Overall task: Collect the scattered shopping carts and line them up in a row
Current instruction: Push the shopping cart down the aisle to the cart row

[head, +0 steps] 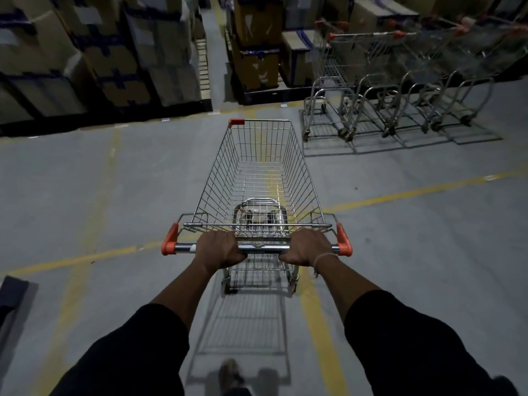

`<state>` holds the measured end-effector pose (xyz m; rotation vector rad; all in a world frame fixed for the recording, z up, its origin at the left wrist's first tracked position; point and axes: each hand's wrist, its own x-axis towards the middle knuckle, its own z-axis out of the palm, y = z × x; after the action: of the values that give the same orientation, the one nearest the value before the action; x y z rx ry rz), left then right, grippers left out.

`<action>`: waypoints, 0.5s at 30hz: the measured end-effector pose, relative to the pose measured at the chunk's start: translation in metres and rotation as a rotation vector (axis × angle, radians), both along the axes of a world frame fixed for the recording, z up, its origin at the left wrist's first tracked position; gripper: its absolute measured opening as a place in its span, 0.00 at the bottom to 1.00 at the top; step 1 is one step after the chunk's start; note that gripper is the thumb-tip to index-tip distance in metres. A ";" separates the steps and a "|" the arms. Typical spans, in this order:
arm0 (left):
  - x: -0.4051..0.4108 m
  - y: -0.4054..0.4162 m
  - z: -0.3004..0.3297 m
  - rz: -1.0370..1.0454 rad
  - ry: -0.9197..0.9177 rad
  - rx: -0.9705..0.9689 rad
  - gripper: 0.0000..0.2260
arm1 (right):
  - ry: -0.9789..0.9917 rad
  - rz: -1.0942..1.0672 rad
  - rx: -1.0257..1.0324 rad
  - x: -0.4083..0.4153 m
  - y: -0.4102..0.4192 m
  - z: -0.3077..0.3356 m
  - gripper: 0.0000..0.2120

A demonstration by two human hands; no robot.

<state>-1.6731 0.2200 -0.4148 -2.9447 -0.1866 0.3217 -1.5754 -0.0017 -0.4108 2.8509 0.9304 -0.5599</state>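
Note:
An empty wire shopping cart (pixel 257 178) with orange corner caps stands straight in front of me on the grey floor. My left hand (pixel 218 248) grips the left part of its chrome handle bar (pixel 264 248), fingers curled over it. My right hand (pixel 307 247), a thin band at its wrist, grips the right part of the same bar. A row of several carts (pixel 400 81) stands side by side at the far right, beyond and to the right of my cart's front.
Stacked cardboard boxes (pixel 94 58) on dark racks fill the far left, and more boxes (pixel 257 47) stand behind a narrow aisle at the top centre. Yellow lines (pixel 414 192) cross the floor. A dark object (pixel 11 298) lies at the left edge. One foot (pixel 230 372) shows below.

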 end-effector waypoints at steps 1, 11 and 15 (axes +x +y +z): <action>0.017 0.003 -0.001 0.002 -0.006 -0.004 0.25 | -0.011 0.002 -0.002 0.016 0.002 0.000 0.25; 0.220 0.056 -0.006 -0.065 -0.055 0.028 0.25 | -0.048 -0.051 0.022 0.207 0.051 0.001 0.24; 0.299 0.083 -0.006 -0.096 -0.018 0.016 0.25 | -0.043 -0.073 0.020 0.281 0.073 0.001 0.26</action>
<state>-1.3736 0.3026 -0.4206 -2.9292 -0.0498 0.2782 -1.2939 0.0712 -0.4097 2.9125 0.8338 -0.4966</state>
